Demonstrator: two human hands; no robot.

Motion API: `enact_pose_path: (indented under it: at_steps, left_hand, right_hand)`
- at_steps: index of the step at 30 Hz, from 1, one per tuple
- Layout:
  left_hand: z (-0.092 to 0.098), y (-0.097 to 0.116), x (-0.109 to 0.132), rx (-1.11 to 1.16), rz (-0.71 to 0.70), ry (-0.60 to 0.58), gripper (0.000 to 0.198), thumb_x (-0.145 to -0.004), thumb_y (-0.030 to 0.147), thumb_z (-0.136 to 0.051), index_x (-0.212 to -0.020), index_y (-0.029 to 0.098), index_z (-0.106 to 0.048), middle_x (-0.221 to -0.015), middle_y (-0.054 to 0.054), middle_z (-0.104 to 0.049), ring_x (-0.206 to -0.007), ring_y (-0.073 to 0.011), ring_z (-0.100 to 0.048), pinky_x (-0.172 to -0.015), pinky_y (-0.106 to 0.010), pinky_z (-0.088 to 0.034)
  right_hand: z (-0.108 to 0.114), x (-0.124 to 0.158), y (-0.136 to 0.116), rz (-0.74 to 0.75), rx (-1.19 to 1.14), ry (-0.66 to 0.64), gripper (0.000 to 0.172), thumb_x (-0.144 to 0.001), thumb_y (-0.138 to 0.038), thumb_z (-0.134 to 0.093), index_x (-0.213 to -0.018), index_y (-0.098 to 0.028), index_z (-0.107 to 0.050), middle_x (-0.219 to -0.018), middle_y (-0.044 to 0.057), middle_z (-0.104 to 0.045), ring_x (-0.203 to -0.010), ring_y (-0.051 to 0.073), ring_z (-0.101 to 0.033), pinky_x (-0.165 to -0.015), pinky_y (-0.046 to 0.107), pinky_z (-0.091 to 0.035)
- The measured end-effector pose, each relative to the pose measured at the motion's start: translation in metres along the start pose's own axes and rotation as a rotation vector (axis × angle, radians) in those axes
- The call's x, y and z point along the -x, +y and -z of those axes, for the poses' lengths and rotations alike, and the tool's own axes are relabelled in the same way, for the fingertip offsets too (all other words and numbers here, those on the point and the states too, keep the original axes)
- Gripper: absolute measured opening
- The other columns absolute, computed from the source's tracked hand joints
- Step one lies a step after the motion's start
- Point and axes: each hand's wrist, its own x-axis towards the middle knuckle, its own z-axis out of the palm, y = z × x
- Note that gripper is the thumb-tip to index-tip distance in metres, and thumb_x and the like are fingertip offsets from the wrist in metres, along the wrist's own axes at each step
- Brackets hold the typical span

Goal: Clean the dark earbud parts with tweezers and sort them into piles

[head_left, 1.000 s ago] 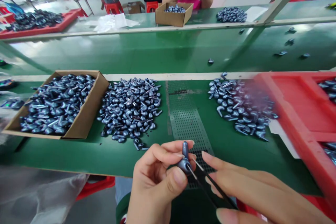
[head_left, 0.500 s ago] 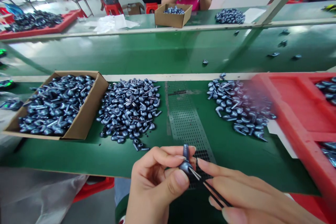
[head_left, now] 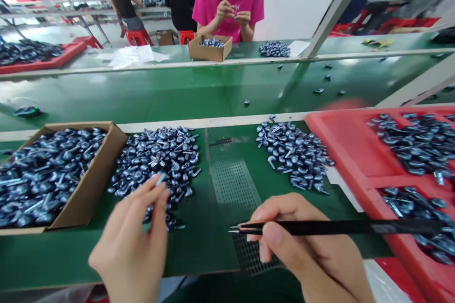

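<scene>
Firm pinch: right hand (head_left: 302, 246) holds black tweezers (head_left: 320, 228) over perforated mat (head_left: 234, 182). Left hand (head_left: 130, 241) is blurred, fingers partly closed, hold unclear; earbud pile (head_left: 156, 161) sits at its 1 o'clock.

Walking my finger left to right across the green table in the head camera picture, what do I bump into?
Cardboard box of blue earbud parts → pile of blue earbud parts → perforated strip → second pile of blue earbud parts → red tray

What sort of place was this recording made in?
Probably an earbud assembly line in a factory: a long green workbench, heaps of glossy blue earbud-shaped parts, and a co-worker in a pink shirt working at the bench.
</scene>
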Motion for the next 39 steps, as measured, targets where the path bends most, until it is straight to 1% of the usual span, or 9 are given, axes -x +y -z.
enact_pose_path:
  at_steps: [3, 6, 10, 16, 22, 25, 29, 34, 39]
  left_hand:
    - [0.009, -0.014, -0.041, -0.664, -0.318, 0.030, 0.024, -0.084, 0.024, -0.061, -0.107, 0.023, -0.065, -0.122, -0.011, -0.063, -0.114, -0.0337, -0.053, -0.100, -0.049, -0.037]
    - [-0.011, 0.004, -0.077, -0.745, -0.476, -0.072, 0.030, -0.089, 0.031, -0.052, -0.112, 0.015, -0.062, -0.124, -0.016, -0.060, -0.115, -0.0330, -0.053, -0.099, -0.046, -0.039]
    - [-0.089, 0.046, -0.121, -0.693, -0.595, -0.425, 0.031, -0.092, 0.027, -0.048, -0.118, 0.015, -0.058, -0.117, -0.011, -0.065, -0.110, -0.0238, -0.058, -0.096, -0.036, -0.043]
    - [-0.216, 0.057, -0.176, -0.747, -0.512, -0.607, 0.031, -0.089, 0.031, -0.056, -0.115, 0.015, -0.057, -0.112, -0.009, -0.063, -0.095, -0.0223, -0.063, -0.081, -0.044, -0.053]
    - [-0.265, 0.054, -0.187, -0.648, -0.418, -0.664, 0.032, -0.088, 0.030, -0.058, -0.116, 0.015, -0.057, -0.118, -0.010, -0.060, -0.099, -0.0233, -0.061, -0.082, -0.044, -0.052]
    - [-0.253, 0.063, -0.191, -0.542, -0.380, -0.678, 0.028, -0.088, 0.029, -0.058, -0.113, 0.015, -0.059, -0.115, -0.009, -0.061, -0.098, -0.0227, -0.062, -0.083, -0.044, -0.052]
    - [-0.182, 0.076, -0.179, -0.328, -0.319, -0.657, 0.019, -0.085, 0.025, -0.063, -0.099, 0.014, -0.066, -0.096, -0.006, -0.070, -0.089, -0.0194, -0.066, -0.083, -0.040, -0.053]
    - [-0.072, 0.055, -0.093, -0.031, -0.128, -0.634, 0.022, -0.086, 0.031, -0.058, -0.100, 0.017, -0.069, -0.083, -0.004, -0.075, -0.070, -0.0152, -0.069, -0.065, -0.026, -0.057]
    - [-0.054, 0.008, -0.003, 0.244, 0.269, -0.607, 0.014, -0.080, 0.023, -0.064, -0.092, 0.019, -0.071, -0.086, -0.005, -0.074, -0.079, -0.0170, -0.068, -0.070, -0.025, -0.056]
  right_hand:
    - [0.003, -0.009, 0.011, -0.080, -0.114, -0.089, 0.015, -0.093, -0.033, -0.048, -0.087, -0.025, -0.059, -0.060, -0.005, -0.055, -0.057, 0.011, -0.058, -0.053, 0.022, -0.044]
    - [0.001, -0.030, 0.018, -0.215, -0.271, -0.145, 0.017, -0.091, -0.033, -0.053, -0.081, -0.021, -0.058, -0.058, -0.005, -0.057, -0.059, 0.011, -0.058, -0.057, 0.022, -0.044]
    - [-0.015, -0.074, 0.035, -0.310, -0.471, -0.185, 0.014, -0.087, -0.021, -0.056, -0.073, -0.018, -0.056, -0.045, -0.006, -0.056, -0.047, 0.010, -0.055, -0.055, 0.024, -0.046]
    - [-0.034, -0.107, 0.081, -0.266, -0.566, -0.027, 0.018, -0.091, -0.027, -0.056, -0.079, -0.015, -0.057, -0.056, -0.009, -0.052, -0.042, 0.006, -0.049, -0.048, 0.022, -0.048]
    - [-0.028, -0.104, 0.096, -0.218, -0.591, 0.054, 0.017, -0.091, -0.028, -0.057, -0.083, -0.013, -0.059, -0.061, -0.007, -0.054, -0.044, 0.006, -0.050, -0.046, 0.021, -0.048]
    - [-0.027, -0.106, 0.097, -0.244, -0.606, 0.102, 0.018, -0.092, -0.028, -0.056, -0.083, -0.013, -0.059, -0.060, -0.007, -0.054, -0.043, 0.006, -0.050, -0.046, 0.021, -0.048]
    - [-0.024, -0.107, 0.096, -0.280, -0.619, 0.166, 0.016, -0.091, -0.027, -0.058, -0.082, -0.013, -0.059, -0.060, -0.007, -0.058, -0.046, 0.007, -0.056, -0.050, 0.023, -0.052]
    - [-0.019, -0.107, 0.084, -0.324, -0.575, 0.212, 0.018, -0.086, -0.031, -0.062, -0.080, -0.015, -0.058, -0.060, -0.002, -0.067, -0.048, 0.011, -0.062, -0.051, 0.024, -0.054]
    - [-0.027, -0.136, 0.076, -0.327, -0.420, 0.148, 0.016, -0.091, -0.027, -0.058, -0.084, -0.013, -0.060, -0.065, -0.003, -0.064, -0.052, 0.010, -0.061, -0.054, 0.026, -0.054]
